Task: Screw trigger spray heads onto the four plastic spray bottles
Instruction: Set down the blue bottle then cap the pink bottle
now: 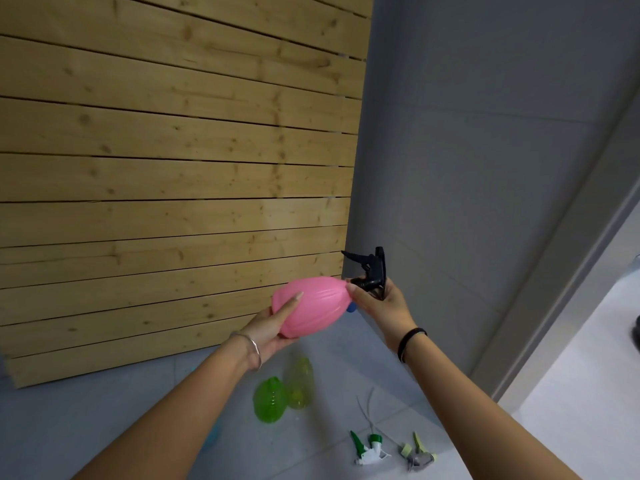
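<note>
I hold a pink spray bottle (311, 306) on its side in mid-air, with my left hand (277, 327) cupped under its base. My right hand (377, 303) grips the black trigger spray head (370, 271), which sits at the bottle's neck. Below, on the grey floor, lie a bright green bottle (270, 400) and a yellow-green bottle (300, 382), both without heads. Two loose spray heads lie to their right: a green-and-white one (369, 448) and a pale yellow-grey one (417, 452), each with a thin dip tube.
A slatted wooden panel (173, 168) leans against the grey wall (467, 150) right behind the bottle. A blue object (211, 438) peeks out from under my left forearm. A small blue thing (351, 308) shows behind the pink bottle. White floor (571, 393) lies to the right.
</note>
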### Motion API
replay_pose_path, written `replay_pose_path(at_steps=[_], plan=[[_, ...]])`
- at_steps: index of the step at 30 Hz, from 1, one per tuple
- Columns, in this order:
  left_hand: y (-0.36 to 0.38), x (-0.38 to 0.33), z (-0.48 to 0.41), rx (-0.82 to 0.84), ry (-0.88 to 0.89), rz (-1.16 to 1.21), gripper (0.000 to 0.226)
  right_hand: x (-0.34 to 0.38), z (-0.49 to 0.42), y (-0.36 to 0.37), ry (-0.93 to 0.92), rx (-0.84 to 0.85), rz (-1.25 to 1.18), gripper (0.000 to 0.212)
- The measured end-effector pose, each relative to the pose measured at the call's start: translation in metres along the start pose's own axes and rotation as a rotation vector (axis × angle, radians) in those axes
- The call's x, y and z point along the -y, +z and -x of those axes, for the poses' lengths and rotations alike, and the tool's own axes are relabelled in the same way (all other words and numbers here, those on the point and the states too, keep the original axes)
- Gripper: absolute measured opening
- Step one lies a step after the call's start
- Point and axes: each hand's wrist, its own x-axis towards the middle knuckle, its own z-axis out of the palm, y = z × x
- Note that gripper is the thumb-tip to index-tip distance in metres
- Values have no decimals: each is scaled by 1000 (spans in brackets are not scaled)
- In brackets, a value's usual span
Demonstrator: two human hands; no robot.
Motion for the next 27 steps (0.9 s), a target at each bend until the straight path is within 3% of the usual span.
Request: replay_pose_path(at_steps=[2,7,10,13,15,17,19,21,23,25,27], plan=[[-4,-2,0,41,25,4,93,-3,-1,-3,23,-3,-20,40],[1,-4,3,35,58,-2,89,-8,-2,1,80,40,-56,44],[4,-2,6,23,-75,-111,69,-8,-4,3,95,29,-58,38],[-2,1,8,45,-37,-244,53,-9,-5,0,127,-23,-80,31],[-3,0,8,93,77,-197,74,-9,-6,-2,156,-15,-112,25],[-1,-3,9,131,66,-125,92,-10,-5,0,179,23,-120,25],[2,-4,14,123,-46,-142,69,-10,-5,3,182,31,-103,26],[0,0,12,80,-37,-192,53,-10,-5,3,179,11,-112,23],[-2,1,8,79,108,-215,80,-10,-5,2,194,-1,-135,22],[1,1,9,159,78,-204,111,-10,-5,1,206,-1,-139,23],[4,-3,16,184,-78,-175,94,-9,-5,2,203,-1,-134,21]])
